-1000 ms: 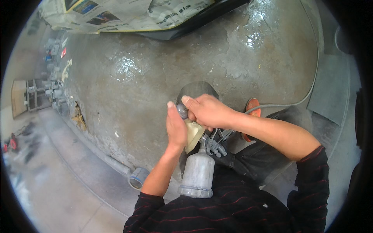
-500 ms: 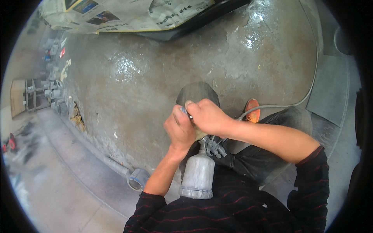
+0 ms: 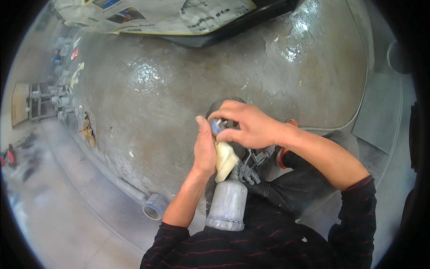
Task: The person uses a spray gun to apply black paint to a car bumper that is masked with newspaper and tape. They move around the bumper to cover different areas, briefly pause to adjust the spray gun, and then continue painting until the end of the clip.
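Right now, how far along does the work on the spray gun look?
Mid-job. The spray gun, grey cup attached, is gripped by the left hand with a yellowish cloth. The right hand pinches the small round cap at its front end. The gun's grey-coated body looks uncleaned.

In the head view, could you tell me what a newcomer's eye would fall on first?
Most striking are the two bare hands at centre: the right hand pinches the nozzle end of a grey spray gun, while the left hand presses a yellowish cloth against it. The gun's dusty cup points toward the person. Behind lies a glossy grey floor, with newspaper at the top.
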